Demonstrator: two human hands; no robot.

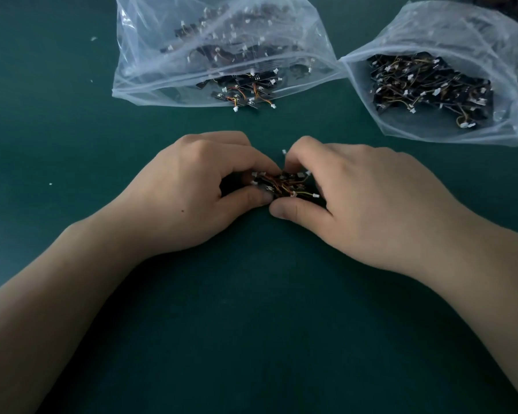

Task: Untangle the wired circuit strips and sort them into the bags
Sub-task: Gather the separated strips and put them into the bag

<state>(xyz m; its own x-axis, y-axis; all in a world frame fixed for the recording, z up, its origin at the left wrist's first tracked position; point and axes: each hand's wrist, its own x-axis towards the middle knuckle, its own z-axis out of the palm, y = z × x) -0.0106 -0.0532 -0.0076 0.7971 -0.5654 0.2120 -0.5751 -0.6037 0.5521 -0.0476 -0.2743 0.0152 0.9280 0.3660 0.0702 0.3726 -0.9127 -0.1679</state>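
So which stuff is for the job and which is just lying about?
For the job: tangled bundle of wired circuit strips, left hand, right hand, left bag, right bag.
Just lying about: white scraps on the green table.

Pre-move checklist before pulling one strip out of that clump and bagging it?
1. Left hand grips the clump: ok.
2. Right hand pinches the clump: ok.
3. One strip separated from the tangle: not ok, wires knotted together.
4. Left bag mouth open: ok, though spilled strips lie past its rim.
5. Right bag mouth open: ok.
6. Which bag suits this clump: cannot tell.
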